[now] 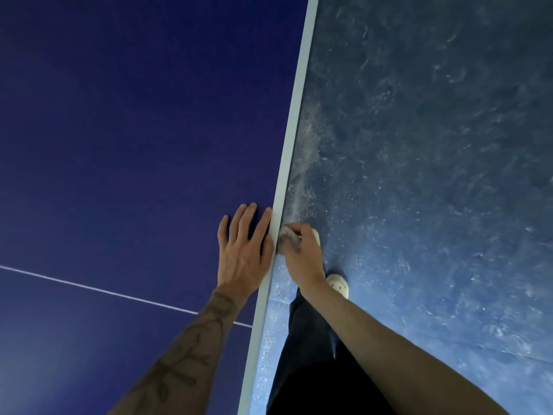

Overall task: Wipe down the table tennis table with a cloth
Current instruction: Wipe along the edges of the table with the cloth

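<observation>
- The table tennis table fills the left half of the view, its top dark blue, with a thin white line crossing it at the lower left.
- The left hand lies flat on the tabletop just inside the rim, fingers straight and slightly spread, holding nothing; the forearm behind it is tattooed.
- A pale edge band runs along the table's side from top to bottom.
- The cloth, a small greyish wad, is pressed against that edge band just beside the left hand.
- The right hand grips the cloth with curled fingers; most of the cloth is hidden, so its size is unclear.
- Below are a dark trouser leg and a pale shoe.
- The mottled blue floor fills the right side.
</observation>
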